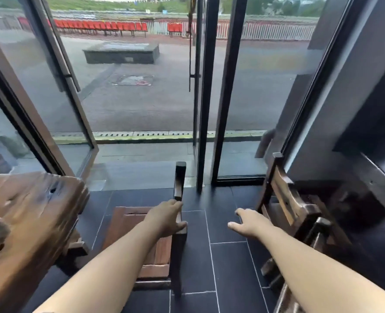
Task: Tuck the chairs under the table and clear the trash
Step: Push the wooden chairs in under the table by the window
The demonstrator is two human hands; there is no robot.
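Head view looks down on two bare forearms stretched out over a dark tiled floor (227,267), one towards each of two chairs. The left hand (166,219) grips the top rail of the wooden chair (128,224) in the middle. Its thumb lies on the near side and its fingers curl over the far side, a hold that suits pushing or steering the chair by its back. This chair faces left towards the thick slab table (28,211). The front of its seat is close to the table's base, but most of the seat is out in the open, so I judge it not yet tucked.

The right hand (248,224) holds nothing. Its fingers are loosely spread and point at the backrest of the second chair (286,199), which stands at the right against a dark piece of furniture I cannot identify. The fingertips are just beside the backrest, and I cannot tell whether they touch it. That reach probably prepares a matching grip, so both chairs could be moved from the aisle between them.

An open glass door (40,86) straight ahead gives onto a paved yard, which may be why the chairs need clearing from this passage. No trash is recognisable. A blurred lump at the far left edge is too indistinct to name.
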